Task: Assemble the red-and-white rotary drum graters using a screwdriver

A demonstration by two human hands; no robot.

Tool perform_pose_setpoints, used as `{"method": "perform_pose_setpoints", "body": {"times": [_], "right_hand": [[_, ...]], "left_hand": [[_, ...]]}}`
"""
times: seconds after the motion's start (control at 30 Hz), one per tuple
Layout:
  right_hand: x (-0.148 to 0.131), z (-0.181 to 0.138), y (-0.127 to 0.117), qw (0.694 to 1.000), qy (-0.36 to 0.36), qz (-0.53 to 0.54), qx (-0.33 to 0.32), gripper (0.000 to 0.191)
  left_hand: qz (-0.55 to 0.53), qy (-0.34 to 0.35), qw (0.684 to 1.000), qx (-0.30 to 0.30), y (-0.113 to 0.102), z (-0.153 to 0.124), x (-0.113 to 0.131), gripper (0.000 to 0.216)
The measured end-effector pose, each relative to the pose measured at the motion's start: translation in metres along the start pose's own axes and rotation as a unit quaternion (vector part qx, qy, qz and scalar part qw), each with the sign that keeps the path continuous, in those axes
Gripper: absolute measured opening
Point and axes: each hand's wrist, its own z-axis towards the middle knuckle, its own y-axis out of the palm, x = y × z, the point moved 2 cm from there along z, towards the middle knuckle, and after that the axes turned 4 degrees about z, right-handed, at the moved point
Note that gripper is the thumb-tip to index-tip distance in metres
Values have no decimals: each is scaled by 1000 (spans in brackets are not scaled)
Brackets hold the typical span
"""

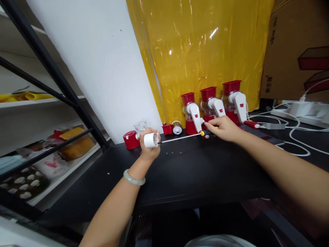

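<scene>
My left hand is closed around a white round plastic part, its hollow end turned to the right. In my right hand is a screwdriver with a black and yellow handle. Its long shaft lies nearly level, and the dark tip reaches the opening of the white part; whether it sits on a screw I cannot tell. Just behind my left hand stand a red base and a clear plastic piece. Several tiny screws lie on the black table between my hands.
Three red and white rotary graters stand along the back before a yellow plastic curtain. A red piece and a metal drum lie beside them. White cables and a power strip are at right, a shelf rack at left.
</scene>
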Motion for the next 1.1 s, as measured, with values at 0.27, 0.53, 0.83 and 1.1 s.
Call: {"method": "perform_pose_setpoints", "body": {"times": [0.27, 0.53, 0.83, 1.1], "right_hand": [[-2, -1, -8, 994, -34, -42, 90, 43], [-14, -6, -10, 985, -43, -88, 144, 43], [-21, -9, -7, 980, -62, -126, 143, 40], [-18, -9, -4, 978, -60, -138, 146, 38]], "left_hand": [[-24, -17, 999, 26, 1, -6, -11, 26], [-40, -36, 998, -30, 0, -9, -7, 27], [-43, -53, 998, -17, 2, -12, -10, 25], [-50, -28, 998, -6, 4, -10, -10, 24]]}}
